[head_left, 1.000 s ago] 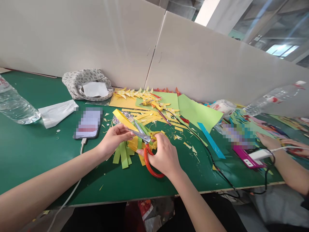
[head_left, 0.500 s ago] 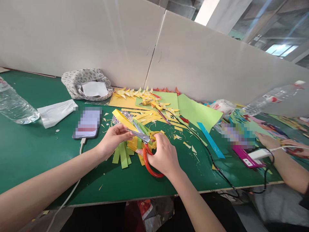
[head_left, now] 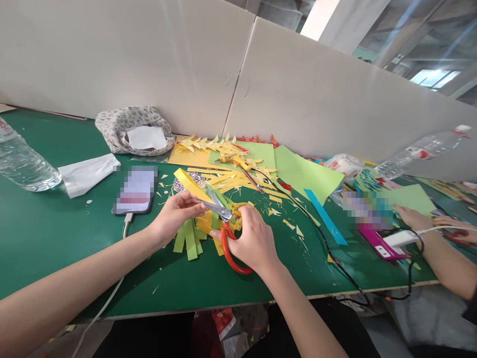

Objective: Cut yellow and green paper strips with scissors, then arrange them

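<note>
My left hand (head_left: 172,218) pinches a folded yellow paper strip (head_left: 189,183), whose loop stands up above the fingers. My right hand (head_left: 254,237) is wrapped round the orange-red handles of a pair of scissors (head_left: 233,256). The scissor blades are parted and point left, right at the yellow strip by my left fingertips. Under both hands lies a heap of green paper strips (head_left: 190,240) and yellow ones. A glue gun (head_left: 238,160) rests behind them on cut yellow strips (head_left: 223,180).
A phone (head_left: 134,191) on a cable, a white tissue (head_left: 89,175) and a water bottle (head_left: 26,161) are at left. Green paper sheets (head_left: 307,171), a blue strip (head_left: 325,216) and a black cord lie rightward. Another person's hands (head_left: 412,219) work at far right, near a magenta power strip (head_left: 383,247).
My hands, the scissors and the yellow strip are almost unmoved. At far right, a green sheet near the other person's hands has shifted.
</note>
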Available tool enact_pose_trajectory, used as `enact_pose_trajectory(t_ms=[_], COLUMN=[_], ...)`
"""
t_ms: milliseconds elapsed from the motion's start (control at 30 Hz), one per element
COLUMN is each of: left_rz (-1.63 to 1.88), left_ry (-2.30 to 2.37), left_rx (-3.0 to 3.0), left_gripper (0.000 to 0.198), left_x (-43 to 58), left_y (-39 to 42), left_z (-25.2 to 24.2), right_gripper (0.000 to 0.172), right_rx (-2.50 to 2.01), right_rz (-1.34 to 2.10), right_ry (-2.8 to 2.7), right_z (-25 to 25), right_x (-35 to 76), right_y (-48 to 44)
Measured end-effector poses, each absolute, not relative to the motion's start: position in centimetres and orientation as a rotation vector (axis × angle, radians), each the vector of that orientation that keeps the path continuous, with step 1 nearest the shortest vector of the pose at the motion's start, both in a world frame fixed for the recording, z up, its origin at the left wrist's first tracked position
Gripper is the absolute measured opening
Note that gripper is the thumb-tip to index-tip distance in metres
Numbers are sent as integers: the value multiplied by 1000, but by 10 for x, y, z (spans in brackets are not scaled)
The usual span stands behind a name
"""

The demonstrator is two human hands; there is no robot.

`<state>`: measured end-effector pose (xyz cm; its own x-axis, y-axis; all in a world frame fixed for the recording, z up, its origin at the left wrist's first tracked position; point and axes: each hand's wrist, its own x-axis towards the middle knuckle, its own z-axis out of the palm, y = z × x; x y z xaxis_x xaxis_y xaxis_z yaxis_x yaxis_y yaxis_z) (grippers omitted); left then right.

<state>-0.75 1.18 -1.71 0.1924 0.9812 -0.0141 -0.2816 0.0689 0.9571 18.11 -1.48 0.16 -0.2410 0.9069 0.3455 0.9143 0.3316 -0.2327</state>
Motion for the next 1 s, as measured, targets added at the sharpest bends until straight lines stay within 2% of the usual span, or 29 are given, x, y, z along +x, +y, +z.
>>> enact_pose_trajectory(t_ms=[1000], left_rz=[1154], left_ry=[853], left_rx=[990], left_gripper=[16], left_x=[-8], left_y=[13], left_z=[-18], right_gripper=[32], right_rx=[-1607], right_rz=[18], right_ry=[-2150], right_z=[2], right_x=[180], right_y=[-14])
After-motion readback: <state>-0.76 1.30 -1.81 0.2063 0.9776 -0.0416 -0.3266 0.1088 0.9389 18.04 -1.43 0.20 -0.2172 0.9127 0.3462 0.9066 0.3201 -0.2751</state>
